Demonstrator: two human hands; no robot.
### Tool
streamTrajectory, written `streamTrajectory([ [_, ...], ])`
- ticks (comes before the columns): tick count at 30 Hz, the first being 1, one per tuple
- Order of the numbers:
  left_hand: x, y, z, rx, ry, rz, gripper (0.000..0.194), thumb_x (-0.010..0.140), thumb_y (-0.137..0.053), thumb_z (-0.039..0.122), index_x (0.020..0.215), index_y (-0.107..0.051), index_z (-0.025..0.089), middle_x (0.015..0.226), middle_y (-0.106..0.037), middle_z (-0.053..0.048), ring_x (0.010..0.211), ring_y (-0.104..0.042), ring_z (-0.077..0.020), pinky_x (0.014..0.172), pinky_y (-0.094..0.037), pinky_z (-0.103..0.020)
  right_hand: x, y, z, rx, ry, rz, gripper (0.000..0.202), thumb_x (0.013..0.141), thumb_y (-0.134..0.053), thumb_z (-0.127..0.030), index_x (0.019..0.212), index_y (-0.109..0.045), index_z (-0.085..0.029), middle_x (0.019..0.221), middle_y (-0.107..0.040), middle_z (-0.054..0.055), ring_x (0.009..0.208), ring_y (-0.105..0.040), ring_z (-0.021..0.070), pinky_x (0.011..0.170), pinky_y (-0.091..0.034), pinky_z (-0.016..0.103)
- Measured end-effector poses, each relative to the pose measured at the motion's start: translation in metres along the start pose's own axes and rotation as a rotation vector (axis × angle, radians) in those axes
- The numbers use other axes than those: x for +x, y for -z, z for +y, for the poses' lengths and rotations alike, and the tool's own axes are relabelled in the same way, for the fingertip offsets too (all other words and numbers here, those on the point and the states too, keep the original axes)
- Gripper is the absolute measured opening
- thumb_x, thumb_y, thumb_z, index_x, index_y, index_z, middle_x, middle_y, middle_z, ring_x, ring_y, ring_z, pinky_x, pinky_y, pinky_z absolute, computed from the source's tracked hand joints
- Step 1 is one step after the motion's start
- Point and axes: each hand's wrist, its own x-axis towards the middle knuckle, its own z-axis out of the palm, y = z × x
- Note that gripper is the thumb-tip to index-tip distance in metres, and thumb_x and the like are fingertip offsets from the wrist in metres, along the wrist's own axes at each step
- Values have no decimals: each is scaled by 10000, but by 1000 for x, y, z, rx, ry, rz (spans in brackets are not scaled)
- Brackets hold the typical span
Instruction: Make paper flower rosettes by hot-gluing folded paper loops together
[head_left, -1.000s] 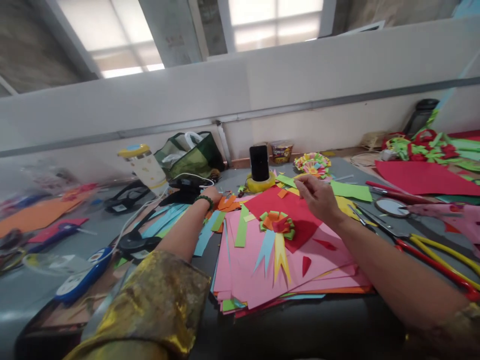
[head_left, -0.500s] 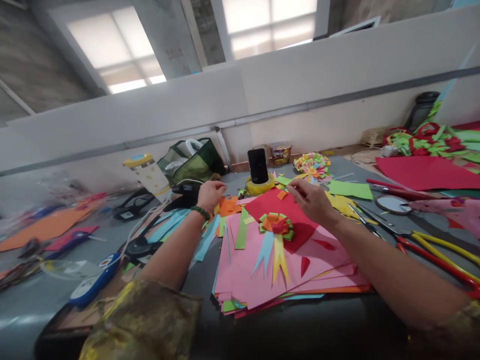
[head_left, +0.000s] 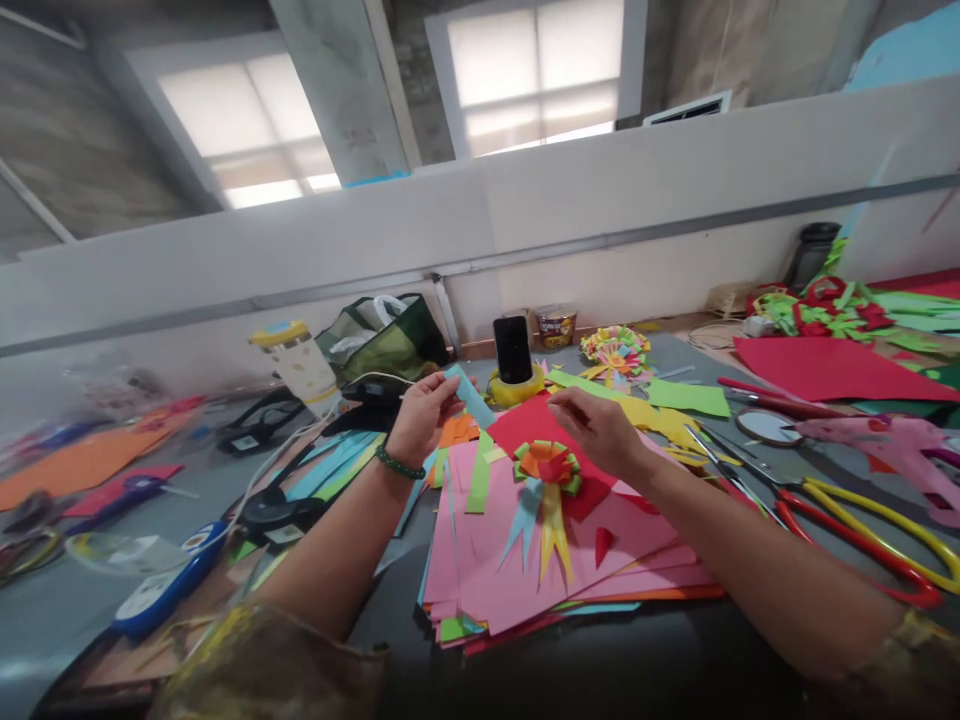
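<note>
My left hand (head_left: 427,415), with a green bead bracelet on the wrist, pinches a light-blue paper strip (head_left: 471,398). The strip slants down to the right over a red paper sheet (head_left: 519,425). Above that sheet's right part is my right hand (head_left: 596,425), its fingers curled and closed; whatever lies between the fingertips is hidden. Below the hands, a paper rosette (head_left: 547,467) in orange, green and red rests on a stack of pink paper (head_left: 491,590). From it hang a blue tail (head_left: 525,515) and a yellow tail (head_left: 555,530) with notched ends.
Behind the hands a phone (head_left: 513,348) leans upright in a yellow tape roll (head_left: 517,386). Right are scissors (head_left: 862,535), a pink glue gun (head_left: 881,445) and a red sheet (head_left: 840,368). Left stand a tumbler (head_left: 296,365) and a blue-and-white device (head_left: 169,585).
A light-blue strip now shows in my left hand, where none was visible before. My right hand has come slightly left and lower in view. The camera view has tilted upward a little.
</note>
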Motion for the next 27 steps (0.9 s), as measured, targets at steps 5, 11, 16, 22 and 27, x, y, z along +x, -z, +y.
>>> streamTrajectory([
  [5, -29, -32, -5, -127, 115, -164, 271, 747, -816, 361, 790, -614, 187, 776, -748, -17, 712, -725, -137, 631, -600, -207, -5, -14, -9, 238, -115, -154, 254, 885, -630, -402, 1060, -594, -221, 797, -713, 18, 710, -669, 176, 638, -498, 283],
  [11, -42, -43, -12, -212, 179, -220, 359, 646, -884, 391, 781, -631, 175, 679, -689, 35, 603, -662, -92, 589, -567, -179, -11, -16, -10, 313, -45, -293, 301, 942, -490, -279, 1218, -579, -197, 645, -618, -48, 591, -611, 137, 605, -491, 259],
  [16, -40, -42, -16, -224, 231, -224, 359, 627, -893, 376, 744, -624, 169, 675, -687, 21, 573, -645, -87, 574, -559, -184, -12, -9, -5, 193, 141, -235, 378, 846, -496, -106, 1162, -663, -230, 931, -709, 37, 716, -645, 139, 663, -529, 275],
  [22, -46, -45, -17, -202, 250, -278, 433, 560, -918, 444, 680, -591, 186, 536, -574, 68, 497, -577, -80, 530, -534, -189, -11, -15, 1, 157, 216, -250, 147, 882, -615, -192, 894, -744, -260, 893, -655, 50, 800, -631, 175, 719, -550, 320],
  [27, -53, -48, -17, -165, 206, -310, 452, 495, -930, 484, 651, -643, 171, 591, -606, 45, 519, -553, -77, 541, -524, -204, -8, -18, 3, 228, 16, -145, 182, 853, -699, -361, 729, -697, -228, 747, -620, 13, 657, -564, 145, 624, -493, 287],
])
